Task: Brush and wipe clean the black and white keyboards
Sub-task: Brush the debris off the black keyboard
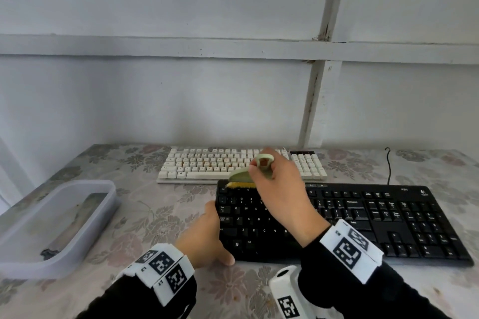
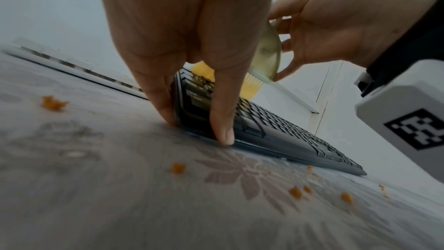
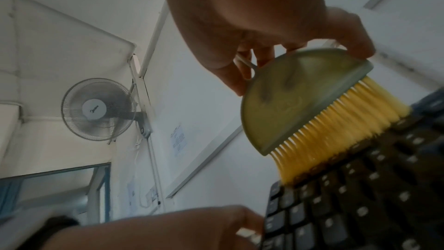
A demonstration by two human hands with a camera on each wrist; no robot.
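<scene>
**Brush parked at the top-left corner of the black keyboard**

The right hand [image 1: 278,190] has its fingers curled round the brush [image 1: 242,176], bristles on the black keyboard [image 1: 363,217] mid-frame, whose length runs off to the right (so probably sweep rightward). The left hand [image 1: 204,238] pinches its left end. The white keyboard [image 1: 207,163] sits just behind.

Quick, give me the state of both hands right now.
Left hand: holds the left end of the black keyboard, steadying it.
Right hand: grips the green brush, bristles on the keys.
</scene>
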